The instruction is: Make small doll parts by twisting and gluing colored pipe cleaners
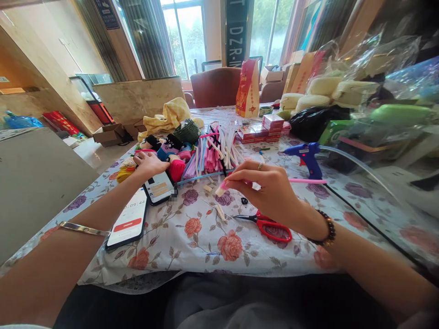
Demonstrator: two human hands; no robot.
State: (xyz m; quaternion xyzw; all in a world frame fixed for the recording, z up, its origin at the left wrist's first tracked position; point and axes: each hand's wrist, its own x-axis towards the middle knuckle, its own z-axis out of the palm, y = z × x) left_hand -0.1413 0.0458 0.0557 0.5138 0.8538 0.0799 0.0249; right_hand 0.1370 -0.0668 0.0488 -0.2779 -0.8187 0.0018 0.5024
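Observation:
My right hand (pixel 269 185) is closed in a pinch on a small cream-and-pink piece (pixel 220 189), held above the flowered cloth; its exact kind is unclear. Below that hand lie red-handled scissors (pixel 274 230), blades pointing left, and a small black piece (pixel 244 200). Cream scraps (pixel 220 212) rest nearby on the cloth. Over at the left, my left hand (pixel 151 165) reaches across the colourful yarn bundles (pixel 126 171), fingers apart and thumb toward a hot-pink bundle (pixel 177 170). Its fingertips are partly hidden among the yarn.
Pipe cleaners (pixel 219 148) lie piled mid-table. Two phones, one showing a timer (pixel 128 219) and one darker-edged (pixel 159 187), lie under my left arm. A blue glue gun (pixel 310 157) with its cord is at right. Behind stand small red boxes (pixel 254 133) and a paper bag (pixel 247 89).

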